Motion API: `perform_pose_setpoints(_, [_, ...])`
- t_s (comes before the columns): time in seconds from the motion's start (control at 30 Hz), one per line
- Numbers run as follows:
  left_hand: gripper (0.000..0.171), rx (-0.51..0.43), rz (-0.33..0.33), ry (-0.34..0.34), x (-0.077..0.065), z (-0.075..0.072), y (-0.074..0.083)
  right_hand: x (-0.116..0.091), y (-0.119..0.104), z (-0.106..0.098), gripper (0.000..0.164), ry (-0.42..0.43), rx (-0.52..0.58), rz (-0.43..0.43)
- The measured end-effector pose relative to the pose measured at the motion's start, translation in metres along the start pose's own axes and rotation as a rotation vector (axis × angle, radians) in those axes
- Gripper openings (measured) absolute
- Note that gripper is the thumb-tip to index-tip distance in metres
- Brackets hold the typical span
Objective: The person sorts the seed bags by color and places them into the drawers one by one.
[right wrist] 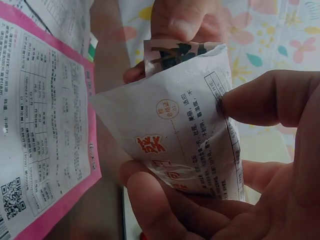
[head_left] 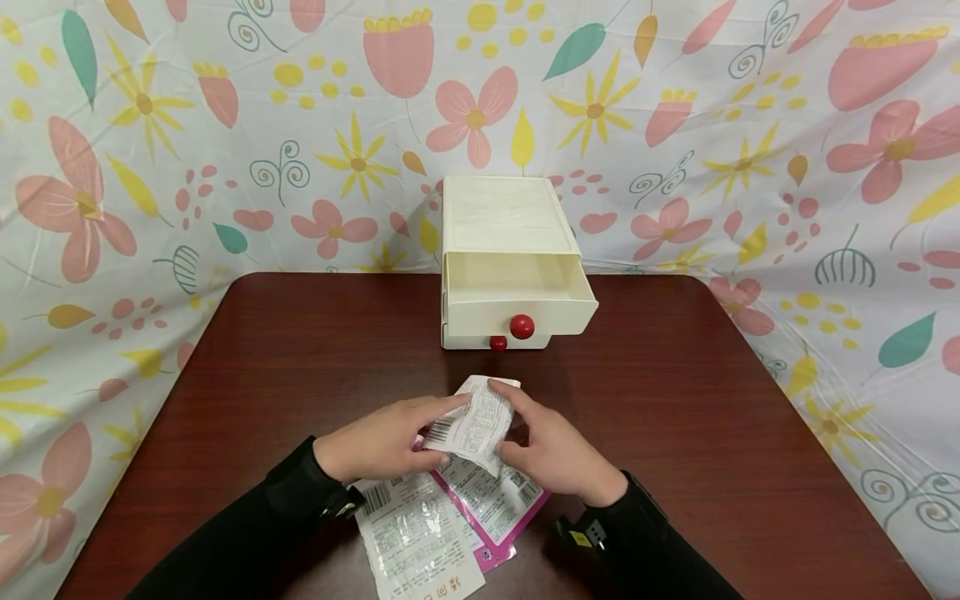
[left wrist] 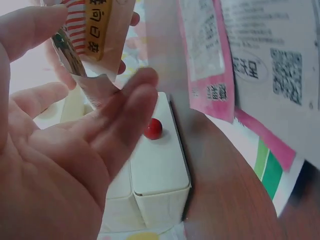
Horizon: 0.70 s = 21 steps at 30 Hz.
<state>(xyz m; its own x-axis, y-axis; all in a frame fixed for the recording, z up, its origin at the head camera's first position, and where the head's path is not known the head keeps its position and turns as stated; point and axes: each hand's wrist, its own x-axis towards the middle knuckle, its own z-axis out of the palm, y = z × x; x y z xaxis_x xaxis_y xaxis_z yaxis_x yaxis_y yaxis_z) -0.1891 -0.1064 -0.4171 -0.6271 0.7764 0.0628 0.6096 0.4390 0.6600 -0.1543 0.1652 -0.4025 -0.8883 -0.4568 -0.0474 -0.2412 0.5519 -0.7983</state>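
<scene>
A small white paper seed packet [head_left: 476, 423] with printed text and a barcode is held between both hands over the table. My left hand [head_left: 382, 440] grips its left edge, thumb on one face in the right wrist view. My right hand [head_left: 561, 454] holds the opposite side, thumb on the printed back and fingers behind. The packet [right wrist: 170, 135] looks bent or folded over, with a strip of its picture side showing at the top. Beneath the hands lie a pink-edged packet [head_left: 495, 500] and a white packet [head_left: 416, 533], overlapping each other.
A cream two-drawer box [head_left: 506, 212] stands at the table's back edge. Its upper drawer [head_left: 510, 317] is pulled out over the lower one, each with a red knob. A flowered cloth [head_left: 300, 125] hangs behind the dark wooden table [head_left: 322, 358].
</scene>
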Motion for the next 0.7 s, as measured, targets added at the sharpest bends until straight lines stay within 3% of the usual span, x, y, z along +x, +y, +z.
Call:
perform_pose_setpoints(0.3, [0.062,-0.301,-0.014,0.028,-0.005,-0.006,0.006,-0.005,-0.005,-0.004,0.078,0.018,0.012,0.003])
perform_pose_setpoints(0.53, [0.050,-0.398,-0.054,0.124,-0.005,-0.008,0.004,-0.008,-0.011,-0.009,0.080,-0.020,0.018,-0.037])
perform_pose_setpoints(0.7, [0.055,-0.543,-0.061,0.117,-0.003,-0.012,0.004,-0.010,-0.014,-0.010,0.081,-0.035,0.069,-0.073])
